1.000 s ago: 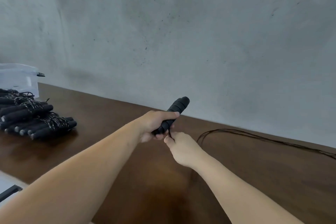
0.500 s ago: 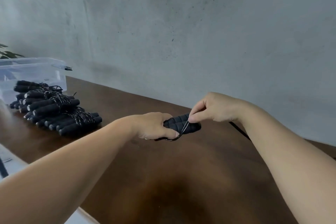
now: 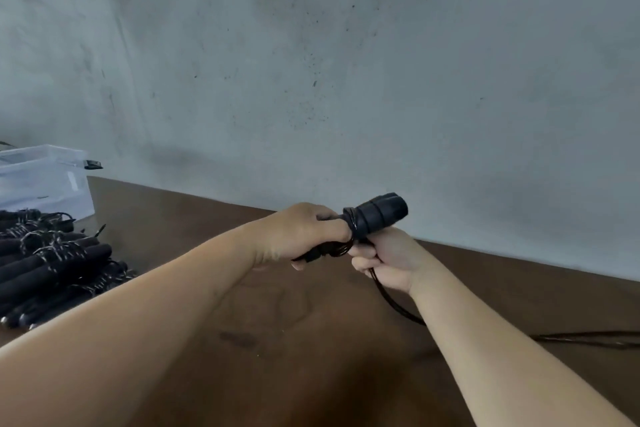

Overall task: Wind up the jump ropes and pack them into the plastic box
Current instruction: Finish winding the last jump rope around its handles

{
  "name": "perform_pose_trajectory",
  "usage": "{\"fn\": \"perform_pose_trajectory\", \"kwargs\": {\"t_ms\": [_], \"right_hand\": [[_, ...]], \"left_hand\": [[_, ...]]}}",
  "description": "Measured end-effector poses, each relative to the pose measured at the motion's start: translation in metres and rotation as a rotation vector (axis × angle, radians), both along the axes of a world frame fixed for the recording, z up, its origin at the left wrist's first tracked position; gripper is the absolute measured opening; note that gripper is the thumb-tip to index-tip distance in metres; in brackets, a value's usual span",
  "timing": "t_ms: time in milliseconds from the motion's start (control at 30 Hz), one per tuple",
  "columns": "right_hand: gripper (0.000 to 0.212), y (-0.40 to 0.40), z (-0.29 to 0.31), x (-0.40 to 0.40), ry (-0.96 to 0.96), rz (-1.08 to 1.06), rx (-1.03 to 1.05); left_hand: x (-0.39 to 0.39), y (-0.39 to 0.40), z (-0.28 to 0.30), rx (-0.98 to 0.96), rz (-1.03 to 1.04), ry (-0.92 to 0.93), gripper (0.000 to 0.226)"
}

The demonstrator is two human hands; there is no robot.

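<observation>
Left hand point(image 3: 304, 236) grips the black handles point(image 3: 375, 215); right hand point(image 3: 384, 258) apparently pinches the cord point(image 3: 391, 298) below them.

The right hand point(image 3: 384, 258) has dropped from above the handles point(image 3: 375, 215) to below, wrapping the cord point(image 3: 391, 298) around them.

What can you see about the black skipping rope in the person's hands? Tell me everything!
The skipping rope has black handles that look like ridged foam, and a thin dark cord. The left hand grips the handles, held above the brown table, their thick end pointing up and right. A few turns of cord are wound round them. The right hand holds the cord just under the handles. The rest of the cord hangs down and trails along the table to the right.
</observation>
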State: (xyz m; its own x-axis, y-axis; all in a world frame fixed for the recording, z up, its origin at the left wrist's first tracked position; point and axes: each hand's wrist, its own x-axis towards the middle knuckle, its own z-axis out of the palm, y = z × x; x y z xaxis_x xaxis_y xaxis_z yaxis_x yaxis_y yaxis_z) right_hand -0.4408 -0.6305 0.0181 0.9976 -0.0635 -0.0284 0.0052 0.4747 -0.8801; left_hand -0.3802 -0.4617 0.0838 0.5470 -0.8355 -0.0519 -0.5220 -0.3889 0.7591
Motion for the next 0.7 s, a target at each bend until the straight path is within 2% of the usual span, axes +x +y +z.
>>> {"fn": "perform_pose_trajectory", "kwargs": {"t_ms": [100,200,300,367,567,633,700], "right_hand": [[0.016,0.014,-0.013,0.018,0.058,-0.132,-0.143],[0.019,0.028,-0.018,0.017,0.178,-0.183,-0.439],[0.027,0.034,-0.018,0.009,0.298,-0.189,-0.733],[0.024,0.035,-0.017,0.000,0.327,-0.181,-0.948],[0.035,0.043,0.000,-0.022,0.389,-0.062,-1.586],[0.028,0.048,0.016,-0.025,0.389,-0.043,-1.696],[0.017,0.052,0.035,-0.023,0.399,-0.049,-1.711]], "left_hand": [[0.029,-0.012,-0.009,0.002,0.126,-0.061,0.051],[0.049,-0.014,-0.019,0.072,0.174,-0.213,0.047],[0.058,-0.017,-0.033,0.148,0.057,-0.345,0.050],[0.062,-0.020,-0.040,0.176,-0.004,-0.377,0.053],[0.067,-0.013,-0.056,0.235,-0.144,-0.466,0.056],[0.066,-0.007,-0.055,0.259,-0.208,-0.504,0.054],[0.063,0.000,-0.051,0.273,-0.284,-0.509,0.053]]}}
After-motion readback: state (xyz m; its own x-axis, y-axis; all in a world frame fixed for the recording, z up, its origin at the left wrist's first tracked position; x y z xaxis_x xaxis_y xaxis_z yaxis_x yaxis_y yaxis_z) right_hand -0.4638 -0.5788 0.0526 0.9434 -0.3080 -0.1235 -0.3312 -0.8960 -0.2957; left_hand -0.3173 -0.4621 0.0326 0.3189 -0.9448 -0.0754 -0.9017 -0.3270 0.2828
